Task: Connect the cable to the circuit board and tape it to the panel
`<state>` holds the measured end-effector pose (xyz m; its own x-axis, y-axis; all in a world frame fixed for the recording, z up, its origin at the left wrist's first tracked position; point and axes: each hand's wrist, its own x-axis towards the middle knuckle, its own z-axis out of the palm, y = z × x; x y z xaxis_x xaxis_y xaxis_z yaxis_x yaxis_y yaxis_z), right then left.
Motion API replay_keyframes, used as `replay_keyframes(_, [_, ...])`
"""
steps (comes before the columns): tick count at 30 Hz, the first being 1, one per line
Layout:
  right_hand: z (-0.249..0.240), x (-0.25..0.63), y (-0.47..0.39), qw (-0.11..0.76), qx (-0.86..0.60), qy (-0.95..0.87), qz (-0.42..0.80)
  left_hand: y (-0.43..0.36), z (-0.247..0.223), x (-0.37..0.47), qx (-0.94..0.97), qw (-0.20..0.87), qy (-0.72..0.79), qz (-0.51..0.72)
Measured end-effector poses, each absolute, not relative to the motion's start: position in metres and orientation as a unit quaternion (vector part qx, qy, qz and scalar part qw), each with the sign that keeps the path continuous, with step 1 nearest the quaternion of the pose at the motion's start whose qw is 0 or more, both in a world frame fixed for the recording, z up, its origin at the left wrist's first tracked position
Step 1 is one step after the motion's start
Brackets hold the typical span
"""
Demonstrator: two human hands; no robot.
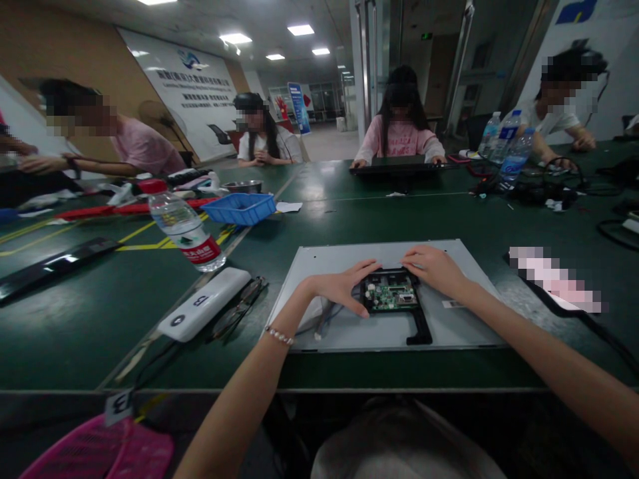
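Observation:
A flat grey panel, like the back of a screen, lies on the green table in front of me. On its middle sits a black plastic bracket around a green circuit board. My left hand rests at the bracket's left side, thumb and fingers spread along its edge. My right hand is at the bracket's upper right corner, its fingertips drawn together there; whether they pinch the bracket or something small I cannot make out. Loose thin cables lie on the panel below my left wrist.
Left of the panel are glasses, a white power bank, a water bottle and a blue tray. A phone-like object lies to the right. A pink basket is below the table edge. Several people sit around the table.

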<state>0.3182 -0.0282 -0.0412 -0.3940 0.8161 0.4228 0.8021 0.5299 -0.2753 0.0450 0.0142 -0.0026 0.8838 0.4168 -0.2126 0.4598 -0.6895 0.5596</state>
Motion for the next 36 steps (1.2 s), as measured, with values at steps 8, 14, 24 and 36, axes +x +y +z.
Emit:
replay_keyframes(8, [-0.043, 0.313, -0.023, 0.230, -0.477, -0.848, 0.001, 0.020, -0.006, 0.044, 0.915, 0.331, 0.226, -0.054])
replay_keyframes(14, [-0.043, 0.315, -0.020, 0.214, -0.452, -0.865, 0.032, 0.020, -0.005, 0.045, 0.913, 0.332, 0.229, -0.065])
replay_keyframes(24, [-0.043, 0.313, -0.018, 0.241, -0.440, -0.861, 0.083, 0.021, -0.007, 0.045, 0.913, 0.329, 0.231, -0.061])
replay_keyframes(36, [-0.045, 0.307, -0.021, 0.258, -0.455, -0.849, 0.074, 0.018, -0.003, 0.046, 0.911, 0.331, 0.238, -0.070])
